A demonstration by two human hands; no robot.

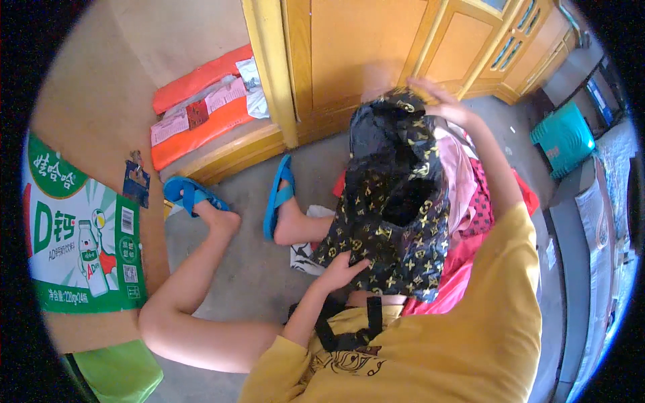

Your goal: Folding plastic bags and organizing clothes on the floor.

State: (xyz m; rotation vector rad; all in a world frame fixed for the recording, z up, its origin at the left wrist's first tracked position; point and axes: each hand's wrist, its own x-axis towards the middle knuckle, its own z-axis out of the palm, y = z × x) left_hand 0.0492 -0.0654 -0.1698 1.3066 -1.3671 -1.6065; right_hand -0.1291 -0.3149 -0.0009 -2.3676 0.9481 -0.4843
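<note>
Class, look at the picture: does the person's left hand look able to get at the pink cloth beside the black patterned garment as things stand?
Probably yes. The left hand rests on the black patterned garment's lower edge, and the pink cloth lies just beyond it, uncovered there, though the garment drapes over part of it.

We sit with our legs stretched forward. Our left hand [339, 271] is low and close to our body, forearm angled up from the bent elbow, fingers closed in a grip on what it holds. Our right arm reaches far forward and up, nearly straight, and the right hand [440, 101] is raised at the top, fingers curled.
</note>
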